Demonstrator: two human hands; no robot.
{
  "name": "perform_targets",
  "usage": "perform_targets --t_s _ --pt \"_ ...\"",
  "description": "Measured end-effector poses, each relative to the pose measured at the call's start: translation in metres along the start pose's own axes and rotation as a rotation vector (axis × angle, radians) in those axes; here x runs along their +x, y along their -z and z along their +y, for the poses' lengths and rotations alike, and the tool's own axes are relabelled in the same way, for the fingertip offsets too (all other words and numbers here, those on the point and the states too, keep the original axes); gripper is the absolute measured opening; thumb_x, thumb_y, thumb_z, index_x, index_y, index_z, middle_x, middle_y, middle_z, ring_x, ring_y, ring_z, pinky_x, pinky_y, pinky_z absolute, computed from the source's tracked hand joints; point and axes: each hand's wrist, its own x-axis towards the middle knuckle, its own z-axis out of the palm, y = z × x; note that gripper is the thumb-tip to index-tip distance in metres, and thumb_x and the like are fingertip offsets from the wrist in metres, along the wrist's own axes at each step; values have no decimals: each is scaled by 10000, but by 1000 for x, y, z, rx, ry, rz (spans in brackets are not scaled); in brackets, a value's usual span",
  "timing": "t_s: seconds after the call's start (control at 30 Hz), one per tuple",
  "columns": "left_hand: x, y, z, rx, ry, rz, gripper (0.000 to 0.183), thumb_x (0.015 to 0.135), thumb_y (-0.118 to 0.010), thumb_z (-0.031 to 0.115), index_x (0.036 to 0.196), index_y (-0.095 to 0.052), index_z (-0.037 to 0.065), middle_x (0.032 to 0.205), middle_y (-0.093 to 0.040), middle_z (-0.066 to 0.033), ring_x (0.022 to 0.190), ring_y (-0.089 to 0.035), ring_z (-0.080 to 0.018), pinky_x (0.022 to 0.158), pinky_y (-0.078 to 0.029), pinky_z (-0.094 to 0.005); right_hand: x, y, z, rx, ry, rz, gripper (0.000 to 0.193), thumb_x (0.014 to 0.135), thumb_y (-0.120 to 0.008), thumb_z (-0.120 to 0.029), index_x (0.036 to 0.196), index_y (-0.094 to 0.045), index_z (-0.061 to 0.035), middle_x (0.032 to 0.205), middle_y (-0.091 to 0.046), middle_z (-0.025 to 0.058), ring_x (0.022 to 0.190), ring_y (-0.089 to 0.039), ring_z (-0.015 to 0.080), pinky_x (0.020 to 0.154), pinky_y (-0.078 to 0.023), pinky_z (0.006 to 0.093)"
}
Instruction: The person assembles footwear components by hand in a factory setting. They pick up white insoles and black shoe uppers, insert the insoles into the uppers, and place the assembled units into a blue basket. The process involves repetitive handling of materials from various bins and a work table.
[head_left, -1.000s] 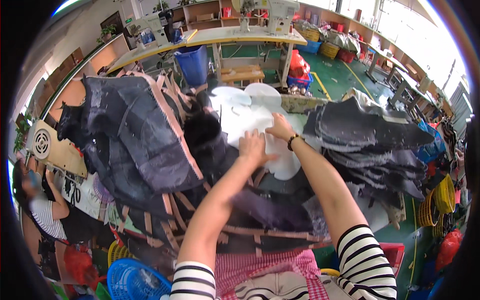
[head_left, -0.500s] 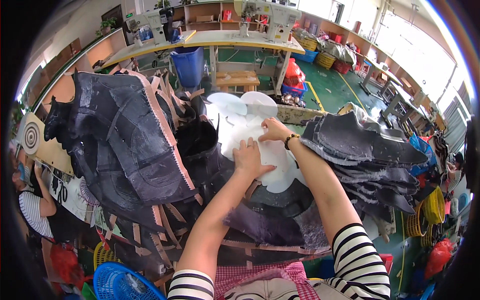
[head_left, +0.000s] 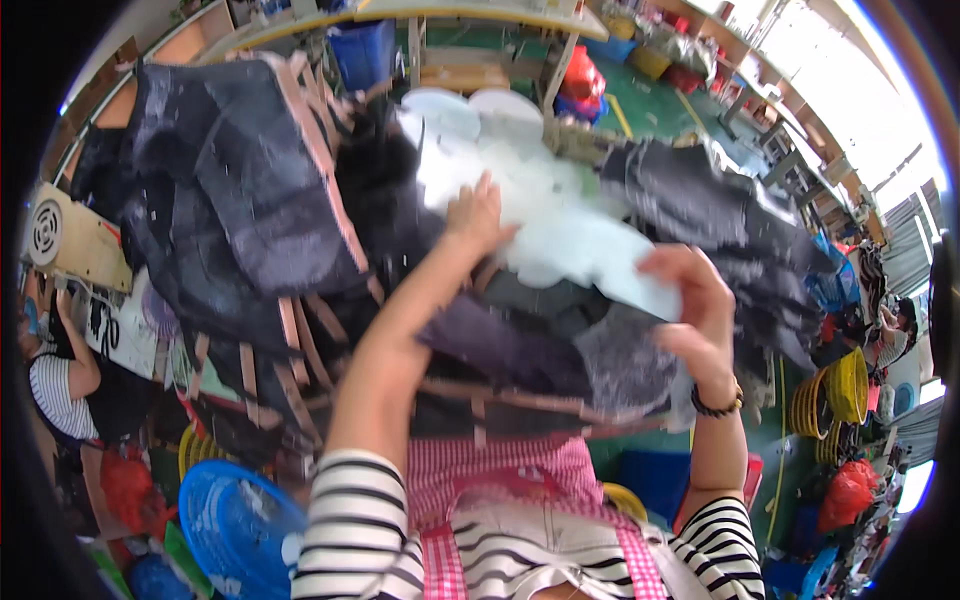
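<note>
White pieces: overlapping in a pale pile at the centre, between two dark heaps.
Left hand: spread palm-down on the pile, thumb out.
Right hand: curled at the right end of one white piece, thumb well apart from the fingers; blur hides whether it grips.
Surface: dark cut material heaped at left and right, tan strips among the left heap.
Room: green floor with yellow lines; blue bin beyond; yellow baskets at right; a seated person at left.
</note>
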Motion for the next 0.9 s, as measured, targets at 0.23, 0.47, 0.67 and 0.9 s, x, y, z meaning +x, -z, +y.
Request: perform_targets --t_s 0.23,0.47,0.67,0.9 --pt "-130 138 3 -249 263 -537 859 903 -318 714 897 -707 -52 997 -683 -228 963 -650 -381 876 -482 -413 -184 3 22 714 -686 184 548 725 -712 32 1234 -511 -1 1208 -573 113 1136 -542 184 964 -442 313" --pt "-149 127 54 -1460 128 -680 931 892 -159 770 1366 -441 19 1211 -627 -147 1099 -596 -231 996 -415 -374 -124 -117 21 636 -415 -454 479 750 -753 10 1203 -598 -14 1103 -639 67 978 -604 136 863 -495 278" --pt "-140 125 21 -1390 61 -470 504 1006 -428 433 1200 -581 -6 1082 -679 -119 1008 -643 -212 945 -473 -328 -71 -108 73 787 -461 -104 464 851 -695 -75 1278 -537 18 1169 -625 78 1057 -595 147 951 -478 301" --pt "-210 82 52 -385 -402 43 715 654 -785 116 1290 -473 19 1257 -544 -195 1210 -504 -373 1014 -418 -438 -74 -109 84 998 -357 208 463 948 -615 -209 1326 -494 30 1174 -613 84 1071 -591 157 1005 -468 376"
